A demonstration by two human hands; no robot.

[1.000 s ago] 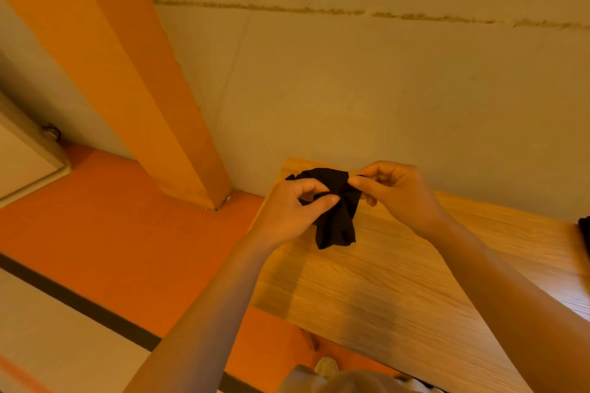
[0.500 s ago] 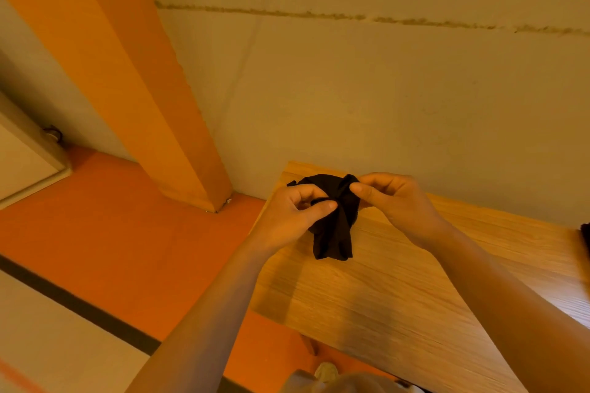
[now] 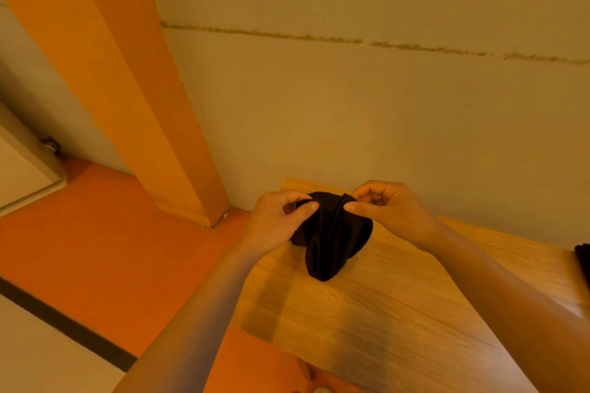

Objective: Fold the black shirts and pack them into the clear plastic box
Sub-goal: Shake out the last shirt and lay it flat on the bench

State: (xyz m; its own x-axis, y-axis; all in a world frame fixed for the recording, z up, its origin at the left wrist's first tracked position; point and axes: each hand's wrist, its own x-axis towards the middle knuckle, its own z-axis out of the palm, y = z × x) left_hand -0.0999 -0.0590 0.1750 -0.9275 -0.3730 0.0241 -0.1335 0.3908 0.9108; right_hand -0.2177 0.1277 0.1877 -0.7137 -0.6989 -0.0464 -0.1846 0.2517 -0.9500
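Both hands are holding one black shirt (image 3: 332,239) up over the far left corner of the counter (image 3: 399,322), and the relation that matters is how the cloth is hanging from them. The left hand (image 3: 274,220) is pinching the shirt's upper left edge between thumb and curled fingers (image 3: 308,208), and the right hand (image 3: 389,210) is pinching the upper right edge the same way, its thumb lying across the fabric and its other fingers curled in toward the palm. The two pinch points are sitting near each other and roughly level, so the cloth between them is bunching into vertical creases rather than spreading flat. From the fingers the shirt is hanging down and toward the person, its long axis running top to bottom and ending in a rounded tip that is either just above the counter or barely touching it; which one cannot be told. Neither hand is nearer to the cloth than the other, as both are already gripping it. Judging from this, the shirt is not yet folded, and the next step probably calls for drawing the hands apart to open the fabric before laying it on the wood. As for containers, the clear box is not in view, so nothing can be said of its contents. A dark shape (image 3: 583,261) is showing at the counter's right edge, perhaps more black cloth, too cropped to identify.
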